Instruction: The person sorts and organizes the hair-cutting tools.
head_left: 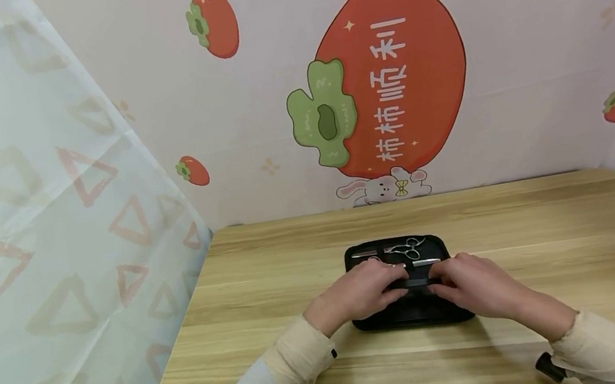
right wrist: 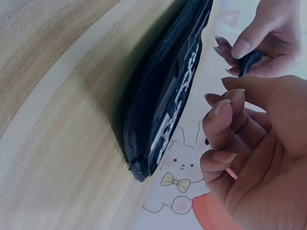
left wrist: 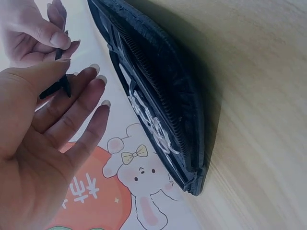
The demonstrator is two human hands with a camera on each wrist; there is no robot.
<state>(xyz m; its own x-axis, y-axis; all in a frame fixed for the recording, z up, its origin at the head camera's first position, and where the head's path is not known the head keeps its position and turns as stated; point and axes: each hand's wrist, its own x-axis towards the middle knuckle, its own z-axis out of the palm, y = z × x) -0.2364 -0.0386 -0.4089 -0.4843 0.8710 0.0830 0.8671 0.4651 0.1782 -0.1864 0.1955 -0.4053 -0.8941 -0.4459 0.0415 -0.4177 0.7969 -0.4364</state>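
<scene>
A black zippered case (head_left: 415, 317) lies open on the table, below both hands. Silver scissors (head_left: 411, 249) with a ring handle are tucked into its upper part, and a second silver tool (head_left: 427, 262) lies below them, partly covered by my left hand. Between thumb and fingers, my left hand (head_left: 362, 291) pinches one end of a slim black piece (left wrist: 59, 53), which looks forked at one end in the left wrist view. My right hand (head_left: 483, 286) pinches its other end. The piece is held above the case; its exact kind is unclear.
The case stands on a wooden table (head_left: 269, 254). Behind the table rises a wall covering (head_left: 263, 114) printed with persimmons and a rabbit. A pale sheet with triangle prints (head_left: 55, 204) hangs along the left side.
</scene>
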